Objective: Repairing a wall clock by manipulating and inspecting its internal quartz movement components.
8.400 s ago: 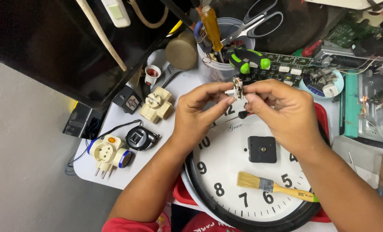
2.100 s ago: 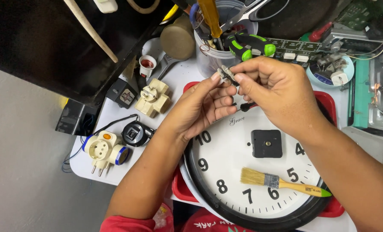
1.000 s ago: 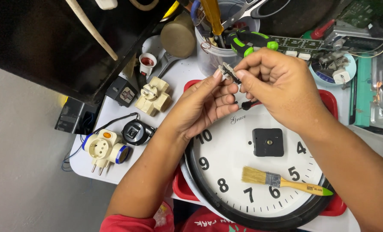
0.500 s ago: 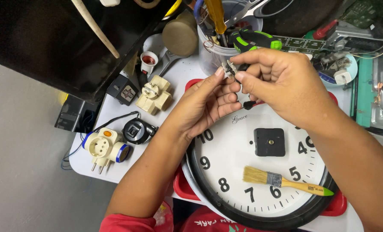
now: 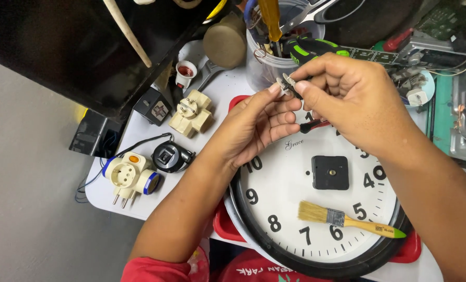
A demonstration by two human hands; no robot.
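Head view, looking down on a crowded white tabletop (image 5: 228,94)

- Left hand (image 5: 254,122) – raised above the upper rim of the clock, thumb and forefinger pinched on a small metal part (image 5: 285,84); other fingers curled loosely beneath
- Right hand (image 5: 350,99) – meets the left from the other side, fingers closed on the same small metal part; a thin dark tool with a red band (image 5: 314,125) pokes out under its palm
- Small metal part – held in the air between both hands, just in front of the clear plastic cup (image 5: 261,70), well above the clock face
- Wall clock (image 5: 295,209) – white dial, black rim, lying flat on a red tray (image 5: 223,224); black square block (image 5: 330,172) at the centre
- Paintbrush (image 5: 348,219) – wooden handle, lying on the lower dial
- Cream plug adapter (image 5: 192,112), white and blue plug adapter (image 5: 128,175) – left of the clock, apart from the hands
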